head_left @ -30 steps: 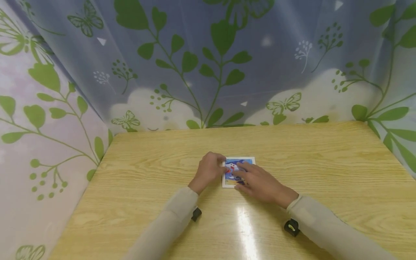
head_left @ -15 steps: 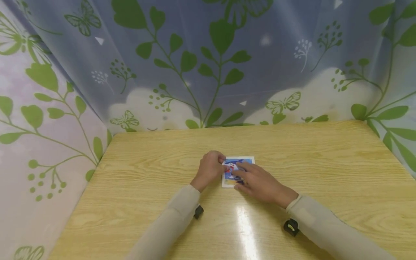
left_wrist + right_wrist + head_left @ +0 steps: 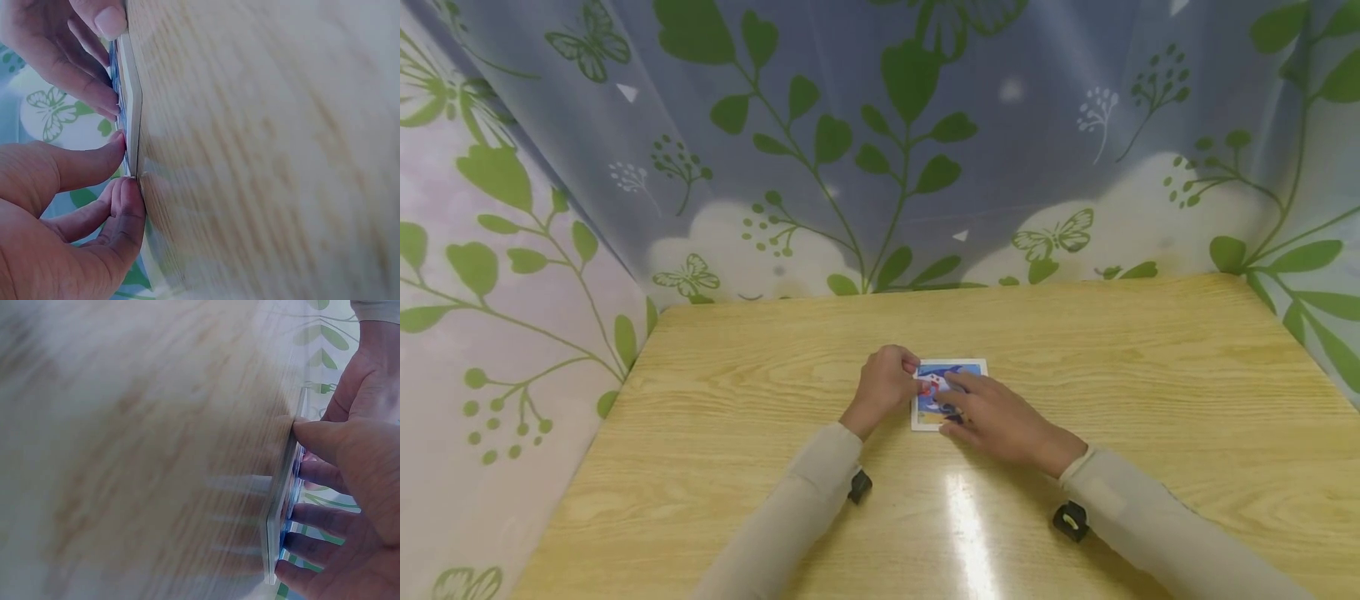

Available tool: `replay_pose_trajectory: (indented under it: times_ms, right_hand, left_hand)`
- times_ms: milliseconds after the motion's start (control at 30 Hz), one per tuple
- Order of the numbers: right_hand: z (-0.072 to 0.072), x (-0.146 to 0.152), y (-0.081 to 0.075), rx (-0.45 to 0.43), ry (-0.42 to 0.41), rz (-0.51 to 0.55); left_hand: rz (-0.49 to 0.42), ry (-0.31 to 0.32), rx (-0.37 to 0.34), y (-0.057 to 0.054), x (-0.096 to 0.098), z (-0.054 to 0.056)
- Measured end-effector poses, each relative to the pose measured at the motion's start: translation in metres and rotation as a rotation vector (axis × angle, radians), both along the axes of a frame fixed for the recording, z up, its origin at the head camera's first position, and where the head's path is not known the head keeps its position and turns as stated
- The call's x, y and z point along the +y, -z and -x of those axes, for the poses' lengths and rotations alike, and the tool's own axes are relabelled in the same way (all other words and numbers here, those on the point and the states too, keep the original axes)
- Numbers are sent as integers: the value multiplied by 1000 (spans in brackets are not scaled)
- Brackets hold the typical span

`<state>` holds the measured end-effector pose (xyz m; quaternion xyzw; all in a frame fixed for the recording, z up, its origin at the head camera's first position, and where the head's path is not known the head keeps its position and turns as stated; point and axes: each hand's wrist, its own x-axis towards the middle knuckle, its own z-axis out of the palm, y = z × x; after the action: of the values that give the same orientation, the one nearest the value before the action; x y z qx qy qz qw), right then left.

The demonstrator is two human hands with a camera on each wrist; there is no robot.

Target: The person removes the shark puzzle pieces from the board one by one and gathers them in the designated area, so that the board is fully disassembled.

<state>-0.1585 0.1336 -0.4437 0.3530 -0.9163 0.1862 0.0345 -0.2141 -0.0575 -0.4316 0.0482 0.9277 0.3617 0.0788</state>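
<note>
A small, flat, white-bordered picture board (image 3: 929,408) with a blue sea-animal picture lies on the wooden table. My left hand (image 3: 883,383) is at its left side: the thumb lies on the face and the curled fingers meet the edge, pinching the board's border. In the left wrist view, the board's pale edge (image 3: 133,103) shows as thin and low against the tabletop. Spread over the right part of the picture, my right hand (image 3: 1006,421) touches the face with extended fingertips. Its thumb (image 3: 319,437) is at the near edge. My right hand hides much of the picture.
The wood-grain table (image 3: 745,367) stretches out on all sides of the board. Behind it hangs a blue and white curtain (image 3: 842,192) with green leaves and butterflies. Similar patterned cloth (image 3: 512,333) bounds the left side. A black wrist device (image 3: 1071,521) sits under the right sleeve.
Both hands and the board keep nearly the same place. The left forearm has shifted very slightly to the right, and the view has drifted a little.
</note>
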Motion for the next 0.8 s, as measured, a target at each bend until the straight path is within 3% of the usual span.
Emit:
replay_pose_trajectory:
  times_ms: [800]
  right_hand:
    - [0,0,-1,-16,7,-24]
  left_hand:
    - [-71,1,42,2,-2,2]
